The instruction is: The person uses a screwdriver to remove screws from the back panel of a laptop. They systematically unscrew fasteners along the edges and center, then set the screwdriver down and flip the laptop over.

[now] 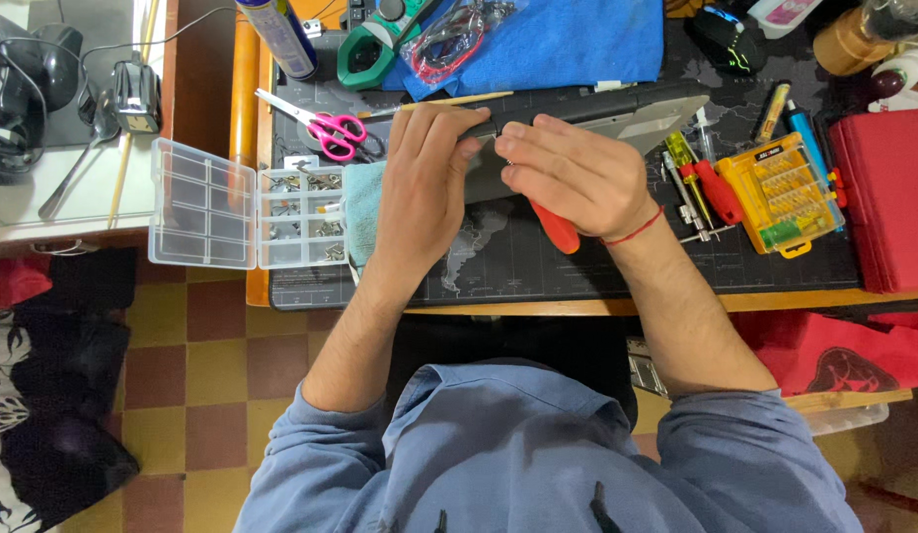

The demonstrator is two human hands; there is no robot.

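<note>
The work looks to be mid-way: a dark, flat device (597, 111), grey on its underside and much like a laptop standing on one long edge, is propped on the tabletop (538, 266) at the far middle, and a screwdriver is on it, so I judge that screws are coming out or going in, with nothing yet lifted off the casing. A clear parts box (244, 204) lies open to the left, its small compartments holding bits of hardware, which hints that some fasteners are already set aside; how many remain I cannot tell.

The device is long, thin and tilted up, its near face pale grey.

The left hand (424, 188) is closed over the device's near-left edge, steadying it. The right hand (577, 178) is wrapped around a red-handled screwdriver (556, 229), whose handle pokes out nearward below the palm; its tip is hidden by the fingers.
</note>
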